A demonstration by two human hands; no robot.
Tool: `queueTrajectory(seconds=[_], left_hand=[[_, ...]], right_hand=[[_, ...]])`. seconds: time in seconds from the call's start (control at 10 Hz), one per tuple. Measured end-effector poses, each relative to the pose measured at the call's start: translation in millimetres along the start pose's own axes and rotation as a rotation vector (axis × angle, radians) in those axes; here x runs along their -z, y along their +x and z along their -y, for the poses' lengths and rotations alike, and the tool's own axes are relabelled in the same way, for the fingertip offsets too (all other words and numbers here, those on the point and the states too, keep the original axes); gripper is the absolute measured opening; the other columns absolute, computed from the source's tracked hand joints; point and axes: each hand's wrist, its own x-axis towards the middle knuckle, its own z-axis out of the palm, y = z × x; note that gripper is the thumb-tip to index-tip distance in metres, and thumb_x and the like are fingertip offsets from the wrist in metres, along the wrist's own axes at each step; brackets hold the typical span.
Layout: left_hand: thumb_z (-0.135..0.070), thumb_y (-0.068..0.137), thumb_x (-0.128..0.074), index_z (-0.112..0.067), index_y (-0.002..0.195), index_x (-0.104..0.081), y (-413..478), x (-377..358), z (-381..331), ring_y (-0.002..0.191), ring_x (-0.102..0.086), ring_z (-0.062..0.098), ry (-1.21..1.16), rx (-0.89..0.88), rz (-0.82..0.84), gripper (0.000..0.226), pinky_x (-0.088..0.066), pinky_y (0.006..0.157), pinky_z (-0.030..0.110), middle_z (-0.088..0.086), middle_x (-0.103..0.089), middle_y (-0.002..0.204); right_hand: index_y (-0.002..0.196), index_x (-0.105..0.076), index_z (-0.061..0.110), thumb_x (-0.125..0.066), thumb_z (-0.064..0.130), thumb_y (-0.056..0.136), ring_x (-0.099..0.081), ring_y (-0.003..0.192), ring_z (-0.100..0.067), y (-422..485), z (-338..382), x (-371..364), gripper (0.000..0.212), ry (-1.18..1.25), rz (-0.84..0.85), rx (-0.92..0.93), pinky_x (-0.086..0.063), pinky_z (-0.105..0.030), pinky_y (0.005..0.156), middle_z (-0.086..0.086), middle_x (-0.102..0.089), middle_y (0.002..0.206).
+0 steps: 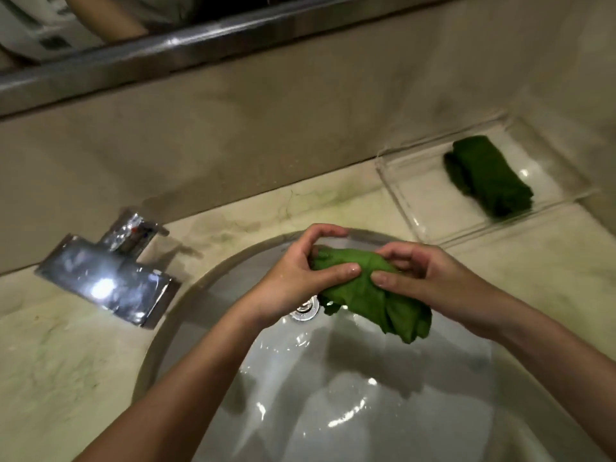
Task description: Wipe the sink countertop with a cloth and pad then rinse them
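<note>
A bunched light green cloth (376,295) hangs over the white sink basin (333,395), above the drain (305,308). My left hand (300,275) pinches its left end between thumb and fingers. My right hand (416,278) grips the cloth's right part, and the loose end droops below that hand. A darker green folded pad (490,175) lies in a clear tray (433,208) on the countertop (66,345) at the right rear, apart from both hands.
A chrome faucet (110,275) with a flat spout stands left of the basin; no water runs from it. The basin is wet. Faint green streaks mark the pale marble countertop. A backsplash and mirror ledge (166,55) run behind.
</note>
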Motion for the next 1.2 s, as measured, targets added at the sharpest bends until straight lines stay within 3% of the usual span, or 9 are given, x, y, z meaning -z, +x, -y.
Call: queueTrajectory(seconds=[0.2,0.4,0.5,0.7,0.8,0.9,1.0,1.1,1.2], left_hand=[[-0.029,0.074,-0.072,-0.018,0.111,-0.057,44.6,-19.5,-37.2,0.102,-0.061,0.021,0.100,-0.081,-0.187,0.042,-0.053,0.083,0.025,0.003,-0.056,0.119],[-0.002,0.084,-0.066,-0.009,0.102,-0.058,83.7,-36.6,-50.9,0.076,-0.060,0.009,0.040,-0.099,-0.321,0.021,-0.049,0.061,0.015,0.012,-0.061,0.104],[0.003,0.084,-0.064,-0.004,0.102,-0.057,95.3,-46.5,-49.1,0.063,-0.061,-0.003,0.094,-0.107,-0.331,0.020,-0.046,0.055,0.012,0.005,-0.060,0.095],[-0.025,0.087,-0.064,-0.030,0.106,-0.058,107.0,-51.1,-31.2,0.099,-0.054,0.005,0.695,-0.259,-0.365,0.021,-0.046,0.083,0.023,-0.013,-0.051,0.109],[-0.028,0.087,-0.063,-0.029,0.110,-0.059,116.1,-61.6,-35.2,0.102,-0.050,0.009,0.831,-0.335,-0.385,0.024,-0.044,0.083,0.028,-0.013,-0.052,0.110],[-0.022,0.086,-0.064,-0.028,0.107,-0.060,123.0,-61.3,-36.8,0.099,-0.053,0.010,0.732,-0.318,-0.437,0.023,-0.046,0.081,0.028,-0.012,-0.052,0.108],[-0.013,0.086,-0.066,-0.028,0.102,-0.061,120.1,-53.8,-35.0,0.089,-0.057,0.004,0.551,-0.231,-0.489,0.022,-0.048,0.075,0.019,-0.013,-0.054,0.106],[0.003,0.086,-0.061,-0.010,0.103,-0.061,109.9,-43.1,-34.1,0.076,-0.062,0.001,0.243,-0.116,-0.469,0.021,-0.050,0.067,0.012,0.005,-0.061,0.102],[0.003,0.088,-0.059,-0.007,0.102,-0.060,95.9,-28.0,-34.6,0.070,-0.066,0.006,0.146,-0.051,-0.486,0.018,-0.052,0.062,0.016,0.010,-0.062,0.092]], right_hand=[[0.098,-0.067,0.009,-0.066,0.013,0.080,-0.068,0.085,-0.016,-0.6,23.0,52.8,0.018,0.115,-0.293,0.074,-0.055,-0.023,0.070,-0.007,-0.071,0.094],[0.102,-0.067,0.008,-0.065,0.010,0.085,-0.068,0.074,-0.011,37.7,34.2,103.3,0.017,0.232,-0.543,0.057,-0.051,-0.018,0.059,-0.005,-0.071,0.090],[0.097,-0.065,0.008,-0.067,0.013,0.084,-0.066,0.084,-0.022,63.9,15.6,104.5,0.014,0.174,-0.622,-0.075,-0.056,-0.034,0.075,-0.010,-0.069,0.093],[0.079,-0.059,0.021,-0.071,0.032,0.081,-0.059,0.076,-0.018,78.4,5.4,112.3,0.016,-0.466,-0.656,-0.161,-0.047,-0.026,0.068,0.004,-0.060,0.074],[0.087,-0.068,0.013,-0.072,0.027,0.080,-0.065,0.085,-0.022,89.1,5.8,112.5,0.016,-0.159,-0.556,-0.217,-0.054,-0.038,0.081,-0.001,-0.069,0.087],[0.083,-0.070,0.013,-0.071,0.028,0.081,-0.066,0.079,-0.021,91.2,8.5,109.6,0.015,-0.191,-0.528,-0.159,-0.056,-0.039,0.075,-0.003,-0.070,0.081],[0.084,-0.060,0.020,-0.058,0.049,0.086,-0.056,0.069,-0.014,77.7,14.5,111.1,0.030,-0.945,-0.587,-0.086,-0.041,-0.024,0.054,0.005,-0.060,0.079],[0.109,-0.054,0.020,-0.053,0.051,0.088,-0.056,0.088,-0.019,69.9,17.2,108.6,0.038,-1.174,-0.595,-0.005,-0.040,-0.026,0.061,0.001,-0.055,0.103],[0.115,-0.057,0.016,-0.065,0.038,0.082,-0.053,0.093,-0.023,69.5,19.1,101.5,0.040,-1.130,-0.618,0.279,-0.043,-0.032,0.068,-0.003,-0.057,0.107]])
